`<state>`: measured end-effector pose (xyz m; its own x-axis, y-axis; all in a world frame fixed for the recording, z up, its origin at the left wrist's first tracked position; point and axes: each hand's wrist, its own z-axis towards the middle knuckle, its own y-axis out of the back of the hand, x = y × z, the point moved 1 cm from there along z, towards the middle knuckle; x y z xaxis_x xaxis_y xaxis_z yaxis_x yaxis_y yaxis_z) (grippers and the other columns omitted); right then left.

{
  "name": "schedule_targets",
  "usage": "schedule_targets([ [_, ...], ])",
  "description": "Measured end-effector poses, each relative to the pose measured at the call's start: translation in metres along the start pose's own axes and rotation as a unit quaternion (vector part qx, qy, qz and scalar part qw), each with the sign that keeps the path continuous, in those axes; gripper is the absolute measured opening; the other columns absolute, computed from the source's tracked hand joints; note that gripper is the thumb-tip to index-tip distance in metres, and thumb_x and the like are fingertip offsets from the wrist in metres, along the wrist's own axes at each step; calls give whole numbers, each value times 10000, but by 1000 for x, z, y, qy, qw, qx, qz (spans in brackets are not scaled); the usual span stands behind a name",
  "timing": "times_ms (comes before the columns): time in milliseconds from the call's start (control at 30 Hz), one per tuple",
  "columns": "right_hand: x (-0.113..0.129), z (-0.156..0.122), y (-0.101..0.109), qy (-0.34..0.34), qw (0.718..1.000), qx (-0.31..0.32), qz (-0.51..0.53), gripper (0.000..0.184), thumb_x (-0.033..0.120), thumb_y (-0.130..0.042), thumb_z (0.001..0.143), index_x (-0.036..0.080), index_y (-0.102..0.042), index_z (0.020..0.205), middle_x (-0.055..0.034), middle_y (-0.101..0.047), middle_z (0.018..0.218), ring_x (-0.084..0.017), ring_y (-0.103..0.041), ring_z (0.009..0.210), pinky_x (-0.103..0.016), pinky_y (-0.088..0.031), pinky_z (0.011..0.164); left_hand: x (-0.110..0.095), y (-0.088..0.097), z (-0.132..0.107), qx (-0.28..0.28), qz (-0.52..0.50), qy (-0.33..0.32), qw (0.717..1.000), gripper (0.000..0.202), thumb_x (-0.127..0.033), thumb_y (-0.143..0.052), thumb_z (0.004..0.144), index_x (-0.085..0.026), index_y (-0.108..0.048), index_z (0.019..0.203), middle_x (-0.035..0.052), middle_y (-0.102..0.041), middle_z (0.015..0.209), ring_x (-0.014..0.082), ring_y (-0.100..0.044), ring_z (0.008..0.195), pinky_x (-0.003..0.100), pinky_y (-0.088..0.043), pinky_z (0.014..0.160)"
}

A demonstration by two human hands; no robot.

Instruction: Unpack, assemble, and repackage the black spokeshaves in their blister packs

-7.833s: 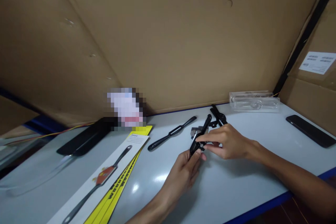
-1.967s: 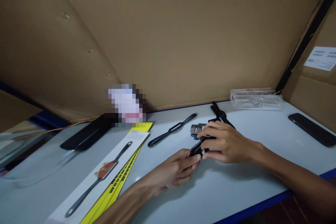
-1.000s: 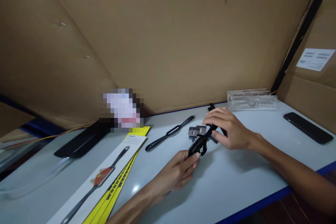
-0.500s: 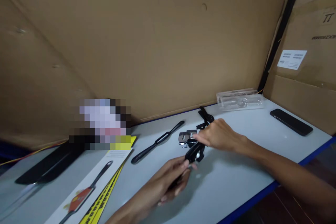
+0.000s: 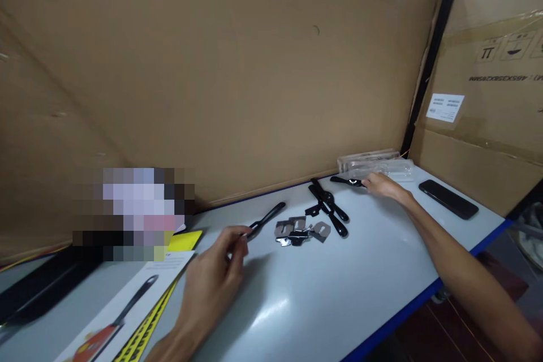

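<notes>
My left hand is closed around the near end of a black two-handled spokeshave body, whose far end points away over the table. My right hand, stretched to the back right, grips one end of another black spokeshave body near the clear plastic packs. Between the hands, more black spokeshave bodies lie crossed on the table. Beside them is a loose pile of slotted metal blades and small black and shiny cap plates.
Clear plastic packs stand against the cardboard wall. A dark phone-like slab lies at the right. At the left are a printed card with a spatula picture, a yellow-black strip and a blurred patch. The table has a blue edge.
The hands have moved apart. My left hand has shifted left onto the lone spokeshave body. My right hand has gone back and right with another; the blades lie more spread out.
</notes>
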<state>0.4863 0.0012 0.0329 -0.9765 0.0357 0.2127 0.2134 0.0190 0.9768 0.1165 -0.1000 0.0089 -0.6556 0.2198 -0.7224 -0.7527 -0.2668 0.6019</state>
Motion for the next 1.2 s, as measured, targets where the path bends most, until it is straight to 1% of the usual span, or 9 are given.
schedule_targets([
  [133, 3, 2, -11, 16, 998, 53, 3, 402, 369, -444, 997, 122, -718, 840, -94, -688, 698, -184, -615, 618, -264, -382, 576, 21, 7, 16, -17, 169, -69, 983, 271, -367, -444, 912, -222, -555, 1112, 80, -640, 984, 256, -620, 846, 357, -465, 781],
  [233, 10, -1, -16, 38, 997, 71, -6, 266, 328, -540, 952, 122, -708, 962, -105, -726, 837, -184, -648, 652, -260, -408, 593, 29, 7, 22, 27, 319, -91, 943, 387, -369, -393, 943, -157, -542, 1231, 168, -602, 1188, 338, -559, 1126, 434, -437, 945],
  [367, 19, -7, -22, 38, 997, 39, -51, 264, 229, -540, 940, 91, -684, 1113, -215, -705, 1114, -300, -680, 977, -325, -446, 749, 27, 7, 21, 122, 438, -43, 890, 421, -349, -335, 979, -109, -578, 1224, 201, -604, 1202, 370, -549, 1135, 452, -443, 903],
  [500, 26, -12, -19, 21, 996, 7, -86, 248, 203, -537, 932, 70, -724, 1029, -252, -709, 1084, -361, -668, 1033, -389, -444, 805, 21, 10, 17, 160, 486, -19, 859, 369, -299, -310, 987, -100, -604, 1088, 212, -640, 1085, 373, -596, 1068, 439, -440, 841],
  [633, 40, -21, -6, 27, 993, -60, -98, 283, 246, -510, 965, 79, -709, 1078, -247, -697, 1123, -353, -632, 1099, -379, -425, 824, 28, 12, 17, 188, 411, 9, 892, 245, -304, -359, 975, -162, -558, 963, 174, -682, 978, 312, -654, 919, 356, -414, 728],
  [767, 74, -41, -7, 100, 987, -107, -62, 293, 266, -425, 1016, 171, -699, 1055, -119, -726, 1053, -236, -651, 984, -305, -405, 770, 34, 9, 17, 170, 295, 42, 939, 132, -307, -435, 932, -203, -514, 949, 133, -693, 867, 288, -650, 790, 329, -337, 637],
  [933, 115, -68, -22, 282, 955, -80, 40, 150, 195, -567, 940, 180, -711, 903, -53, -712, 897, -187, -624, 875, -278, -383, 728, 37, 5, 20, 124, 178, 73, 973, 103, -316, -548, 848, -234, -507, 799, 85, -647, 743, 271, -613, 741, 323, -295, 620],
  [1067, 127, -65, -21, 284, 957, -51, 29, 116, 159, -598, 905, 183, -709, 924, -44, -714, 903, -170, -620, 814, -272, -369, 679, 38, 5, 23, 110, 84, 102, 985, 137, -313, -576, 796, -247, -461, 764, 11, -560, 611, 210, -558, 609, 294, -289, 564],
  [1200, 139, -58, -33, 334, 942, -13, -23, 203, 318, -636, 918, 163, -711, 1025, -106, -711, 1004, -221, -643, 888, -286, -386, 665, 31, 2, 21, 136, -56, 140, 979, 170, -400, -475, 849, -232, -452, 856, -32, -535, 568, 138, -455, 444, 252, -299, 466],
])
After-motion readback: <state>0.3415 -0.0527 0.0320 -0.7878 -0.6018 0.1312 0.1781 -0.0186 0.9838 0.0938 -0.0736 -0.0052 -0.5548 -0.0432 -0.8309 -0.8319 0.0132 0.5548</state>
